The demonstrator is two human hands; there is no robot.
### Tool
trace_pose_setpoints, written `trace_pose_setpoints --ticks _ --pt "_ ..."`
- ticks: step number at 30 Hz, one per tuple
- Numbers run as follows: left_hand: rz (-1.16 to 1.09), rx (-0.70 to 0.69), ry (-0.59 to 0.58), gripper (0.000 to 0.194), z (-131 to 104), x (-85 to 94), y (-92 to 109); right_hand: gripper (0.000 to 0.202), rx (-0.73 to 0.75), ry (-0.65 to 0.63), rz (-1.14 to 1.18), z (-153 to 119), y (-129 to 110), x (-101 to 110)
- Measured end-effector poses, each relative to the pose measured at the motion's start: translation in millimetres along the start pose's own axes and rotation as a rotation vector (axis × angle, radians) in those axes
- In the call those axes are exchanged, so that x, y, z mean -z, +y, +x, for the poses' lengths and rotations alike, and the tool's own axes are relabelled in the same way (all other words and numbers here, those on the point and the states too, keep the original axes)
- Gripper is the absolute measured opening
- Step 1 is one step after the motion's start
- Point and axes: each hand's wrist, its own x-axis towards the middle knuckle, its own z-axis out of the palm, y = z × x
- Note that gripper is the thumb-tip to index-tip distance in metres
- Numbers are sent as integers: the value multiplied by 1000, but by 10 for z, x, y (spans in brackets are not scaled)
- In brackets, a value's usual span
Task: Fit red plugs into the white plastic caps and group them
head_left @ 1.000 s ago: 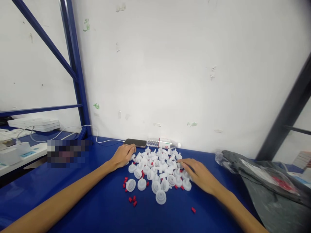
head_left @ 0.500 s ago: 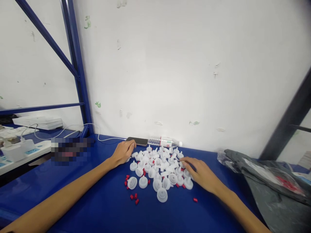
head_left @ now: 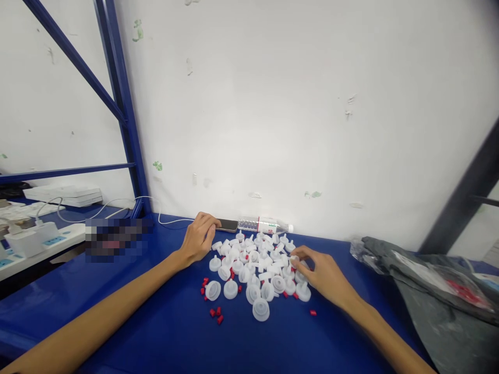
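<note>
A heap of white plastic caps (head_left: 253, 270) lies on the blue table (head_left: 156, 327), with several small red plugs (head_left: 216, 314) scattered among and in front of them. My left hand (head_left: 198, 238) is at the heap's far left edge, its curled fingers over the left end of a dark phone (head_left: 228, 225). My right hand (head_left: 325, 275) rests on the heap's right side, thumb and forefinger pinched around a white cap (head_left: 295, 259). One red plug (head_left: 312, 312) lies alone by my right wrist.
A clear water bottle (head_left: 265, 226) lies against the white wall behind the heap. A grey plastic bag (head_left: 429, 296) fills the right side. At left are a blue frame post (head_left: 125, 114), a white cable (head_left: 117, 206) and a power strip (head_left: 27, 241).
My left hand has moved from the caps up onto the phone's end. My right hand's fingers have drawn together around a cap. The camera has shifted slightly.
</note>
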Motion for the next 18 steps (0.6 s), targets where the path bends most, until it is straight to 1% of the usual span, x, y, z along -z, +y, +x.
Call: trace_pose_setpoints --ticks 2,4,5,7,9,11,13,15,16,17,18 --pt "-13 -18 23 27 49 50 92 26 8 40 11 -4 -12 18" --pt "-25 -14 44 24 115 141 263 29 7 92 27 -4 -28 53" --pt "-30 -4 51 22 145 204 385 30 5 118 37 -2 -40 76" --pt "-35 31 43 21 166 355 690 32 -1 170 56 6 -80 137" --pt "-33 44 -39 17 94 508 1029 33 -6 218 71 4 -151 213" --pt "-21 49 -99 17 -97 617 1318 33 -5 256 78 -35 -256 295" --pt "-5 58 -143 20 -381 649 1492 31 -12 289 103 -143 -384 358" --pt "67 86 -192 23 -697 609 1539 30 -39 319 177 -333 -515 370" --pt "85 83 -169 23 -846 571 1526 30 -57 326 233 -455 -576 348" --pt "99 91 -177 22 -979 528 1499 29 -64 304 304 -587 -634 305" --pt "111 136 -198 20 -1091 483 1465 28 -66 286 370 -723 -689 240"
